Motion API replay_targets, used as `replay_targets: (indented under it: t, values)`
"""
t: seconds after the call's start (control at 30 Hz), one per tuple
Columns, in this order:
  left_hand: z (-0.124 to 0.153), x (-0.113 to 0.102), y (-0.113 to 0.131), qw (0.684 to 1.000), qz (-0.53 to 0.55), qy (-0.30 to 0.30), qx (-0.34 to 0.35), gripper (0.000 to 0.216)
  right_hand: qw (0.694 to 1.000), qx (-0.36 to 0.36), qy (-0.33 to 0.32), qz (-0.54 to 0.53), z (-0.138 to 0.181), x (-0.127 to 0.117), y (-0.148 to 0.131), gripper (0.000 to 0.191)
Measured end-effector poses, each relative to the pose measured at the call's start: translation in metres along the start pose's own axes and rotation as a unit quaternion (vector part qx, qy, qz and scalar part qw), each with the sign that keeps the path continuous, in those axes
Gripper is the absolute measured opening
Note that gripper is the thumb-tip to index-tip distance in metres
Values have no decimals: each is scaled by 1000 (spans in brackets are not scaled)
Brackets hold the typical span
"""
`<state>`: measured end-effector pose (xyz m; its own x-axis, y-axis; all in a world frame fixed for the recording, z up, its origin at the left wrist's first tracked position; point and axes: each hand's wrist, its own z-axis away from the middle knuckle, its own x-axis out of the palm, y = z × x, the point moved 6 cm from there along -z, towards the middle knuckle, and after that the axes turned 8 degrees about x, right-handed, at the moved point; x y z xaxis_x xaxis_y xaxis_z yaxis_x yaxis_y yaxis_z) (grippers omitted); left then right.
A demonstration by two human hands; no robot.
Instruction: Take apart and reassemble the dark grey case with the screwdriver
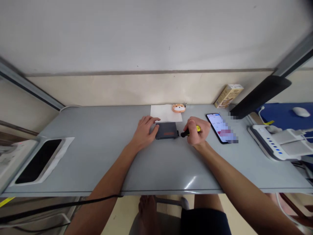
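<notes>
Left hand (144, 130) lies flat on the grey table (156, 163), fingers spread against the left edge of the small dark box (167, 130) at mid-table, seemingly bracing it; right hand (197, 132) has its fingers curled tight round a yellow-handled screwdriver (188, 132), tip at the box's right side; phone (220, 127) lies off right, clear of the work; just behind the box, white paper (166, 112) and an orange animal figure (178, 108).

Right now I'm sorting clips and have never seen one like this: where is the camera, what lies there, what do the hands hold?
It is one picture from a camera worn on a person's head, looking down at their bare arms over a grey table. The left hand rests on a small dark box; the right hand grips a yellow-and-black tool with its tip at the box. Behind lie a white sheet and an orange animal figure; a lit phone lies right.
</notes>
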<state>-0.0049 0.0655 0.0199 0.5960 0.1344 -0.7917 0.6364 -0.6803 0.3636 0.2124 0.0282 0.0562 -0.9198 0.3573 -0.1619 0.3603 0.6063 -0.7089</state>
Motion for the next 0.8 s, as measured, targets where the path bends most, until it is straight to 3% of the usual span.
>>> replay_targets:
  t: [0.37, 0.8]
  values:
    - [4, 2, 5, 995, 55, -76, 30, 31, 1000, 10, -6, 19, 1, 2, 5, 55]
    - [7, 2, 1, 994, 74, -84, 15, 30, 998, -46, 44, 2, -4, -7, -4, 51]
